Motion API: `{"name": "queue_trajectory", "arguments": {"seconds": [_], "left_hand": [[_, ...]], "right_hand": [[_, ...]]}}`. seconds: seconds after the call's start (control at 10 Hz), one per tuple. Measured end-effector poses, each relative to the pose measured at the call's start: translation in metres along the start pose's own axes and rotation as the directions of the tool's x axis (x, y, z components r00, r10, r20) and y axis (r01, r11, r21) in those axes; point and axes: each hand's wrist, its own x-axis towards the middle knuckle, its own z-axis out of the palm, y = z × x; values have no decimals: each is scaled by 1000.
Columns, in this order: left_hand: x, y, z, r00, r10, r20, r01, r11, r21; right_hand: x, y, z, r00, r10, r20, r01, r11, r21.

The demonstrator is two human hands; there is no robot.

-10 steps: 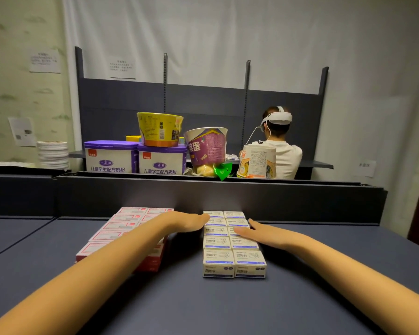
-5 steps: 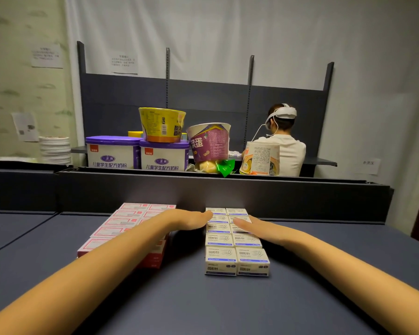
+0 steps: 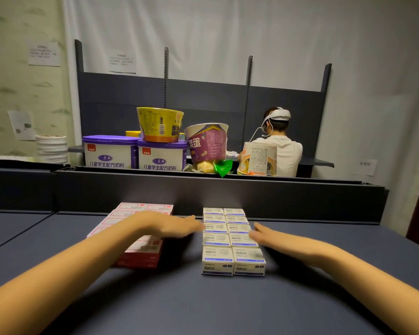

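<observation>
The right hand (image 3: 276,240) has slid off the white boxes (image 3: 232,240) to their side, left hand (image 3: 169,226) opposite, each grip flat and apart, likely squaring them

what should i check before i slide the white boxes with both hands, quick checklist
1. Contact of the left hand with the left side of the white boxes: fingertips blurred, cannot tell.
2. The right hand at their right side, fingers straight: ok.
3. Both hands hold nothing: ok.
4. The white boxes sit in two even columns: ok.
5. A gap separates them from the red boxes: ok.
6. The rear row's clearance from the back ledge: cannot tell.
</observation>
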Motion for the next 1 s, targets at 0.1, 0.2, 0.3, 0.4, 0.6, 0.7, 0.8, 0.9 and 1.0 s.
{"name": "queue_trajectory", "arguments": {"seconds": [0.1, 0.2, 0.3, 0.4, 0.6, 0.7, 0.8, 0.9, 1.0], "left_hand": [[-25, 0, 16, 998, 5, -58, 11, 962, 272], [-32, -1, 35, 983, 112, -146, -33, 888, 459], [-23, -5, 43, 958, 156, -239, -42, 905, 423], [-22, -1, 48, 937, 215, -276, -93, 914, 395], [-24, 6, 52, 909, 248, -336, -96, 907, 411], [-21, 5, 53, 886, 277, -372, -96, 894, 437], [-20, 6, 54, 886, 265, -380, -76, 892, 445], [-22, 4, 53, 894, 238, -380, -59, 902, 428], [-35, 11, 45, 883, 221, -413, -81, 941, 329]], "right_hand": [[-24, 13, 10, 992, -99, 77, 111, 978, -176], [-28, 15, 17, 983, -183, 0, 175, 942, -286], [-28, 12, 23, 967, -252, -38, 233, 934, -271], [-26, 14, 25, 961, -263, -89, 229, 930, -287], [-27, 9, 27, 959, -258, -113, 216, 931, -294], [-27, 8, 27, 957, -262, -124, 216, 931, -295], [-28, 6, 29, 959, -261, -115, 221, 935, -276], [-30, 2, 27, 968, -237, -86, 208, 944, -256], [-33, 3, 18, 974, -148, -170, 107, 967, -230]]}}
